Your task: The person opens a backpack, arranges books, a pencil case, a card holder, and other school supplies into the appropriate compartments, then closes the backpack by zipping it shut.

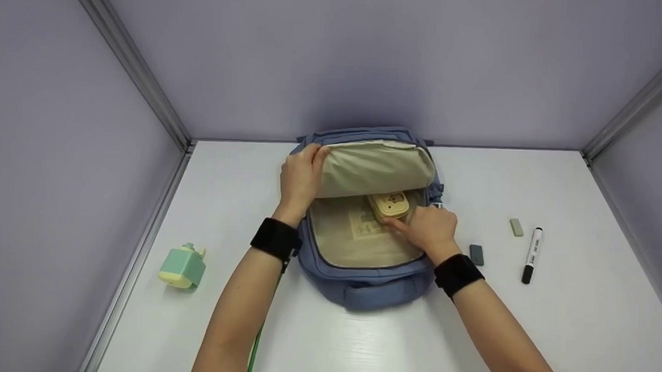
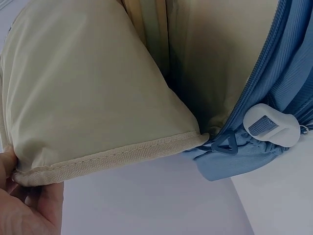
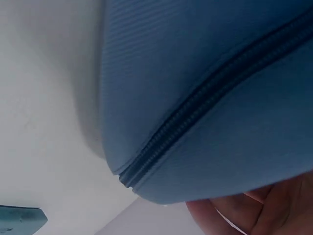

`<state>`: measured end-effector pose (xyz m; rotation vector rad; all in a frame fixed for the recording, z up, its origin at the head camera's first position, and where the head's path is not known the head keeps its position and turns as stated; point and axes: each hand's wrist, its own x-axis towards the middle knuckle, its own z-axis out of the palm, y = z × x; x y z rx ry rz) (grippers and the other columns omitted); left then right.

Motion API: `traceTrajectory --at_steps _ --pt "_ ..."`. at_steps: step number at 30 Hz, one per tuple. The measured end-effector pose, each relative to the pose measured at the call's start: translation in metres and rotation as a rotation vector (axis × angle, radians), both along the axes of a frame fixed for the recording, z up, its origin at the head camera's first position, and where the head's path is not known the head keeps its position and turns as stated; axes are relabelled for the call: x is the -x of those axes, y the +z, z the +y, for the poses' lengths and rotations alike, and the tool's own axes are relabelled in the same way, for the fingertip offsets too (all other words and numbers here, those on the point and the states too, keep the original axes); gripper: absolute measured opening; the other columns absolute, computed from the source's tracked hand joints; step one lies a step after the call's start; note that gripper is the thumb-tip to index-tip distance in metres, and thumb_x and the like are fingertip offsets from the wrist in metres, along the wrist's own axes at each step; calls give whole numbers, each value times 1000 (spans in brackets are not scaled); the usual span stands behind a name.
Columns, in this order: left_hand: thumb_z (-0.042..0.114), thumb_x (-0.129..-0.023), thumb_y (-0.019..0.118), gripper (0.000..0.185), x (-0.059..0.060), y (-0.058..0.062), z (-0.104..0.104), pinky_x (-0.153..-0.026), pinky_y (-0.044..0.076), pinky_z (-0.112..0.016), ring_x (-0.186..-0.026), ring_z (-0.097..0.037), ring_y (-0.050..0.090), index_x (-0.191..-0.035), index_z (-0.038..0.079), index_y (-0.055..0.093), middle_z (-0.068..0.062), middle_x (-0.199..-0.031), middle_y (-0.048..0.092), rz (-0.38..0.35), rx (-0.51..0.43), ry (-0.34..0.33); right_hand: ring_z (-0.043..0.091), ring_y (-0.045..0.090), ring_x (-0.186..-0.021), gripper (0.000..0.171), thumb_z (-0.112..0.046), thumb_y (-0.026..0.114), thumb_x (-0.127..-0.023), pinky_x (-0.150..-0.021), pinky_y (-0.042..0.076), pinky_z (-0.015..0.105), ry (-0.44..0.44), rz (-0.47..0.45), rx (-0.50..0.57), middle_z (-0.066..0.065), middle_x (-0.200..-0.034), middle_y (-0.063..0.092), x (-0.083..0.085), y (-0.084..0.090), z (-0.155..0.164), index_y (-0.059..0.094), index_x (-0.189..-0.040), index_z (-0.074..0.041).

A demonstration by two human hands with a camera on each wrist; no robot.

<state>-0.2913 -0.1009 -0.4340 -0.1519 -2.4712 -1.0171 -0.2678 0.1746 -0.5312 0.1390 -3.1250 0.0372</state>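
A blue backpack (image 1: 360, 288) lies flat on the white table (image 1: 526, 328), unzipped, its beige lining showing. My left hand (image 1: 300, 179) grips the edge of the raised beige flap (image 1: 374, 165) and holds it up; the left wrist view shows that flap (image 2: 88, 98) pinched at its seam by my fingers (image 2: 24, 205). My right hand (image 1: 429, 229) reaches inside the bag and holds a small yellow box (image 1: 389, 204) with a cartoon face. In the right wrist view only the blue fabric with its zipper (image 3: 195, 112) and part of my right hand (image 3: 264, 210) appear.
A mint-green and yellow container (image 1: 182, 266) lies at the table's left. To the right of the bag lie a small dark grey block (image 1: 476, 254), a pale green eraser (image 1: 516, 227) and a black-and-white marker (image 1: 532, 254). Lilac walls enclose the table on three sides.
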Motion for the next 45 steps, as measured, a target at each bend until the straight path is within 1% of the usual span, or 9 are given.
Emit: traceTrajectory --at_steps 5,8,13,17,21,25,31,36,45 --pt "38 -100 55 35 2 -2 -1 -61 48 -41 -63 -22 58 -98 7 71 -5 -74 64 -9 0 12 28 53 -48 83 -89 39 -78 -42 41 42 41 -9 21 9 -53 49 -2 9 5 49 -51 -11" --pt "38 -100 55 35 3 -2 -3 -63 49 -42 -65 -23 61 -99 7 71 -6 -78 67 -13 -9 16 30 55 -49 76 -79 46 -84 -43 43 44 90 47 51 10 -54 50 -5 17 9 50 -56 -10" --pt "38 -100 55 35 4 -3 -4 -64 49 -42 -65 -24 61 -99 6 71 -7 -77 67 -18 -5 17 34 57 -52 50 -52 63 -93 -46 46 47 266 313 155 12 -62 57 -7 32 14 63 -80 -4" --pt "38 -101 54 36 4 -4 -4 -63 48 -41 -64 -23 60 -98 6 71 -6 -75 66 -21 -1 14 33 60 -65 28 -30 72 -91 -56 50 46 450 566 270 13 -81 62 -2 43 17 67 -95 -2" --pt "38 -101 53 36 3 -4 -4 -61 48 -38 -63 -21 59 -101 6 71 -6 -77 66 -39 1 6 39 56 -90 38 -21 76 -89 -73 48 49 523 687 321 22 -108 54 10 48 22 63 -121 -6" --pt "37 -101 53 36 3 -4 -4 -63 49 -37 -66 -20 62 -103 6 72 -6 -82 69 -45 0 2 49 50 -111 61 -25 76 -88 -87 43 59 502 661 332 31 -132 41 19 49 27 49 -143 -23" --pt "37 -101 54 36 3 -6 -5 -65 50 -39 -71 -23 65 -104 7 72 -7 -85 70 -31 -3 -1 47 49 -120 69 -26 72 -92 -94 43 57 480 429 499 30 -140 37 26 48 29 38 -152 -28" --pt "37 -101 54 36 3 -7 -4 -64 50 -40 -68 -23 64 -102 6 72 -7 -82 70 -21 7 0 35 55 -100 69 -19 71 -91 -82 47 49 480 367 598 26 -122 43 29 47 28 38 -152 -28" --pt "38 -100 56 36 3 -10 -3 -57 46 -39 -58 -21 57 -97 6 72 -6 -71 64 -2 59 12 26 43 -74 60 -15 68 -92 -65 43 42 481 409 578 19 -100 42 28 41 29 47 -147 -27"
